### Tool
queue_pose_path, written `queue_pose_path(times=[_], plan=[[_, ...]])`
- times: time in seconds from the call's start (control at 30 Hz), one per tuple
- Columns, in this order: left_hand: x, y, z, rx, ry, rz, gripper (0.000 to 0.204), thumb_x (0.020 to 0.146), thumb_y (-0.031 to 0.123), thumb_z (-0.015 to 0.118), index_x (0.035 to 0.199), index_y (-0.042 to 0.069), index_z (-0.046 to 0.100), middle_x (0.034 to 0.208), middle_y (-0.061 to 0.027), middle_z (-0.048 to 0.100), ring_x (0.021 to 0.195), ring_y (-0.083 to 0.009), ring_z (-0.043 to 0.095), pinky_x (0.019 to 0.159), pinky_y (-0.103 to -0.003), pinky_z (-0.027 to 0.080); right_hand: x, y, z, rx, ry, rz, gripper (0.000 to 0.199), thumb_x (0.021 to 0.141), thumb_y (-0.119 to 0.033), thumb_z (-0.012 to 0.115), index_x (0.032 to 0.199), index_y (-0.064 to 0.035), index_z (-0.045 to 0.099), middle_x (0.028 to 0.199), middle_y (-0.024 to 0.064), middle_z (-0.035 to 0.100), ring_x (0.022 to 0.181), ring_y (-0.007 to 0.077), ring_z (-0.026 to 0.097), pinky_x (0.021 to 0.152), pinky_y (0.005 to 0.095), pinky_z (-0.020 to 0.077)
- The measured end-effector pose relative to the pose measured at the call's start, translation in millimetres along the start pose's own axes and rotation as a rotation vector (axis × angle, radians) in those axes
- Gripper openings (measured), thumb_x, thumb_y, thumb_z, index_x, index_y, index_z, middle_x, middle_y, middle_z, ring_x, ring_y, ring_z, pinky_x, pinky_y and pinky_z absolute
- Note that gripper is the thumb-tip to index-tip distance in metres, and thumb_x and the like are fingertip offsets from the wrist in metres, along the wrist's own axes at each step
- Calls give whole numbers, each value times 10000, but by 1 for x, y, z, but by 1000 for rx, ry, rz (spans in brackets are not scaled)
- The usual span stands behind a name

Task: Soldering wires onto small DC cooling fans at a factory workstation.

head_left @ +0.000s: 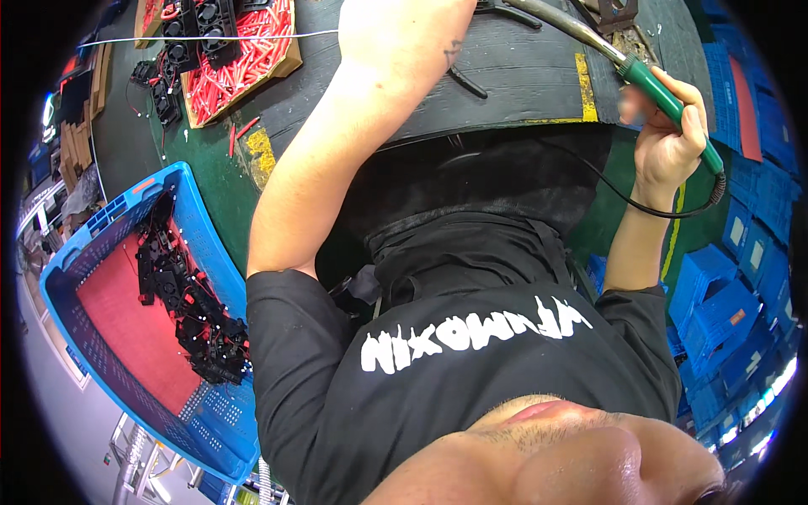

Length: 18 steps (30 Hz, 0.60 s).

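My right hand (673,139) is closed around the green handle of a soldering iron (655,91). The iron's metal shaft slants up and left over the dark bench mat, and its tip is out of the picture. A black cord (627,200) curves from the handle's lower end back toward my lap. My left hand (404,29) reaches over the bench at the top edge, its fingers cut off by the frame. A thin pale wire (252,38) runs left from behind that wrist. Close to it lie black curved tool handles (468,82), partly hidden.
On the bench's left stands a cardboard box (290,63) of red tubes, with black fans (181,50) over and beside it. Left of me, a blue crate (93,349) holds wired black parts. Blue bins (715,311) are stacked at right. Yellow tape (585,88) marks the bench edge.
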<state>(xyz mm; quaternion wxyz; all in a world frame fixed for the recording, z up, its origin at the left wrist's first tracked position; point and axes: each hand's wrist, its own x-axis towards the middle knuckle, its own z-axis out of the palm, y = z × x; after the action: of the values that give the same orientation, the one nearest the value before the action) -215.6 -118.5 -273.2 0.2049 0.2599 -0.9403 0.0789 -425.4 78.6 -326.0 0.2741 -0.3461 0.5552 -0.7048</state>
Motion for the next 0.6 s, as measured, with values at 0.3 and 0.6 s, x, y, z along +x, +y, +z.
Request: queue_pose_path(times=[0.3,0.6], plan=[[-5,-7,3,92,138,85,56,773,98,577,746,96,625,722,-75,596,664,-217,640,562,-335,519,-2,4,1,5,16,6,521,938,-361,401,1121,90,586,886,271,678,674,279,662,616,340,544],[-23,4,22,124,114,-72,71,817,125,560,748,136,574,683,-49,576,622,-211,628,542,-340,510,-2,11,1,36,-3,1,518,933,-365,404,1120,82,590,883,267,678,673,278,658,613,339,541]])
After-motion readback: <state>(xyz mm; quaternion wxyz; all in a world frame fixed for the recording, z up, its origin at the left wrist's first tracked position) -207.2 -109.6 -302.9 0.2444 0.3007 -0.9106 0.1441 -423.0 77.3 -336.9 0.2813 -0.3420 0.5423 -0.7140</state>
